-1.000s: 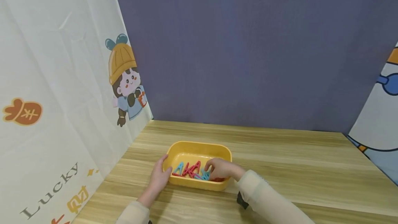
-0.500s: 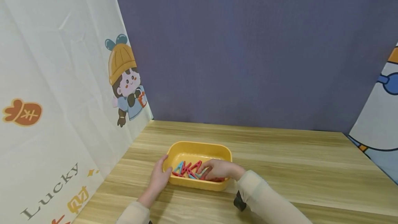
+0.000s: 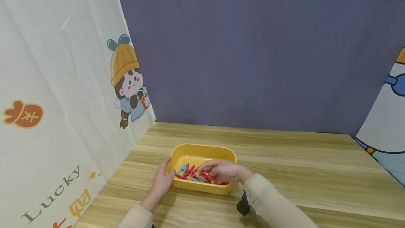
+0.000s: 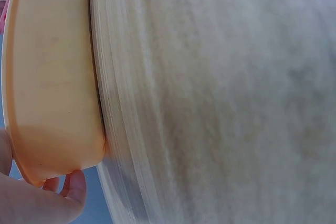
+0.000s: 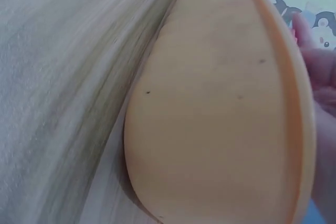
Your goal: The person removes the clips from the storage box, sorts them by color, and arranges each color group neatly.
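A yellow rectangular basin (image 3: 202, 185) stands on the wooden table, with red and light blue plastic clothespins in it. My left hand (image 3: 162, 178) grips its left end; in the left wrist view the fingertips (image 4: 76, 184) press on the outside of the end wall. My right hand (image 3: 226, 171) reaches over the right side into the basin, its fingers bent around a red clothespin (image 3: 206, 176). A light blue clothespin (image 3: 182, 169) and more red ones lie left of this hand. The right hand's palm hides part of the pile. The right wrist view shows mostly the basin's outer wall (image 5: 210, 108).
The wooden tabletop (image 3: 284, 164) extends right and behind the basin. A dark blue-grey backdrop (image 3: 246, 55) rises at the back edge, a printed white sheet (image 3: 72, 90) at the left. A dark wrist device (image 3: 243, 204) hangs under the right sleeve.
My right hand has shifted slightly left and picked among the clothespins; a red one now shows under its fingers, where light blue ones showed earlier. The left hand and basin have stayed put.
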A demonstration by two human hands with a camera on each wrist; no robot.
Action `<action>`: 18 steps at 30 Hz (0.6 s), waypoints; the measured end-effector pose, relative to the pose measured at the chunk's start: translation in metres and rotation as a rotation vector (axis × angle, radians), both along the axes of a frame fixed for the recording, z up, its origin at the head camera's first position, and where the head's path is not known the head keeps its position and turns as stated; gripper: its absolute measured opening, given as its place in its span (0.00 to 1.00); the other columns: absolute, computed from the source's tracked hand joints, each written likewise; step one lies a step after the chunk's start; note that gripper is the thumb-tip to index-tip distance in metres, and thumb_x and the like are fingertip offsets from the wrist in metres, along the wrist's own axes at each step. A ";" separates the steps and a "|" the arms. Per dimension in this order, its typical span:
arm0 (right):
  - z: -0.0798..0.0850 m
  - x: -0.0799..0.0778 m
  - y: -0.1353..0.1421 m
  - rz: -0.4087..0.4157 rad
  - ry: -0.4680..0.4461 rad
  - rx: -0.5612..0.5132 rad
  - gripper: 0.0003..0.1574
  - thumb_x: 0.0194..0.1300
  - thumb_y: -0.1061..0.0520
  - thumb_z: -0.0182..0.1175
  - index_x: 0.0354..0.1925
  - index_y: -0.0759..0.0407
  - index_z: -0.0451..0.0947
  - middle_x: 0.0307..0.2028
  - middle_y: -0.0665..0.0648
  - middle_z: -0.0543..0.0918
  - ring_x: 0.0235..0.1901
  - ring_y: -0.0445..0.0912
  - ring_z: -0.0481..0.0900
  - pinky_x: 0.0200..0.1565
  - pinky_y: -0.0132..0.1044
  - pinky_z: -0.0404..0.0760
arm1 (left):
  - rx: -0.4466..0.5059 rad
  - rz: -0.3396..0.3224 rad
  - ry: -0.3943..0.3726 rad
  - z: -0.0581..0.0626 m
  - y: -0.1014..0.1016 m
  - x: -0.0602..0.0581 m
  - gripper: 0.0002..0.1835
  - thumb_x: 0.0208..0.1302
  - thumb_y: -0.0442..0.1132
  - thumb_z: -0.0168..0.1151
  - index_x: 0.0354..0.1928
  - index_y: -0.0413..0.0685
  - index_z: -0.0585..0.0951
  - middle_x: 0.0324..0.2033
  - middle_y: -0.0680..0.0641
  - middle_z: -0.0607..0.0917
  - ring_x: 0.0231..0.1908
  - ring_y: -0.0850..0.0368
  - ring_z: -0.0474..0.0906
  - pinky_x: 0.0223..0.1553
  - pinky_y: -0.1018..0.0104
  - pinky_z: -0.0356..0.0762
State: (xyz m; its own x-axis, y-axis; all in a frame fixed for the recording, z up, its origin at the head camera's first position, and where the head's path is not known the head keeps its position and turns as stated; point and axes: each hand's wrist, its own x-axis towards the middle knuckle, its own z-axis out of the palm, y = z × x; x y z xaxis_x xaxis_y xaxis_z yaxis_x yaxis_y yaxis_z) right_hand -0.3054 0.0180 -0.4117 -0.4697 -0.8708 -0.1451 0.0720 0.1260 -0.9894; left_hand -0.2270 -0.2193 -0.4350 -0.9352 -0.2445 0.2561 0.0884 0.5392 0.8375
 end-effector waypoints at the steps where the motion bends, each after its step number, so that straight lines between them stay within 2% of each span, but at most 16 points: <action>1: 0.000 0.000 0.000 0.002 -0.009 -0.011 0.24 0.61 0.71 0.44 0.56 0.71 0.67 0.50 0.59 0.73 0.24 0.42 0.65 0.26 0.30 0.66 | 0.000 0.000 -0.001 0.000 0.000 0.000 0.27 0.57 0.26 0.54 0.60 0.29 0.64 0.58 0.26 0.64 0.59 0.31 0.58 0.60 0.41 0.54; 5: 0.001 0.001 0.001 0.001 -0.008 -0.038 0.23 0.63 0.66 0.51 0.56 0.73 0.64 0.41 0.57 0.73 0.27 0.43 0.67 0.29 0.32 0.67 | 0.002 0.004 0.002 0.001 0.001 0.000 0.27 0.57 0.26 0.54 0.60 0.28 0.64 0.58 0.26 0.64 0.59 0.31 0.58 0.60 0.41 0.54; 8: 0.001 0.001 0.002 -0.018 0.005 -0.062 0.24 0.63 0.65 0.54 0.54 0.75 0.63 0.41 0.59 0.74 0.30 0.42 0.70 0.31 0.32 0.70 | 0.002 0.005 0.002 0.000 0.001 0.000 0.27 0.57 0.26 0.54 0.60 0.28 0.64 0.58 0.26 0.64 0.59 0.31 0.58 0.60 0.41 0.54; 11: 0.001 0.002 0.003 -0.047 0.001 -0.101 0.24 0.62 0.66 0.55 0.54 0.76 0.62 0.42 0.60 0.75 0.30 0.43 0.72 0.32 0.32 0.72 | 0.002 0.005 0.003 -0.001 0.001 0.000 0.27 0.57 0.26 0.54 0.60 0.29 0.64 0.58 0.26 0.64 0.59 0.31 0.58 0.60 0.41 0.54; 18: 0.004 0.005 0.007 -0.081 -0.032 -0.164 0.22 0.62 0.68 0.54 0.54 0.75 0.62 0.36 0.58 0.75 0.27 0.44 0.75 0.31 0.33 0.76 | 0.005 0.004 0.003 0.000 0.001 0.000 0.27 0.57 0.26 0.54 0.60 0.29 0.64 0.58 0.26 0.64 0.59 0.31 0.58 0.60 0.40 0.54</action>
State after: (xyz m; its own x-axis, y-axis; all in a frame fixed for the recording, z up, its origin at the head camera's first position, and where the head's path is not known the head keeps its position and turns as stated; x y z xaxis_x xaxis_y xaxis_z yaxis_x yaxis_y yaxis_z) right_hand -0.3004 0.0247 -0.4075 -0.5366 -0.8436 -0.0199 0.1072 -0.0447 -0.9932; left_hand -0.2274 -0.2187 -0.4351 -0.9336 -0.2490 0.2576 0.0889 0.5356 0.8398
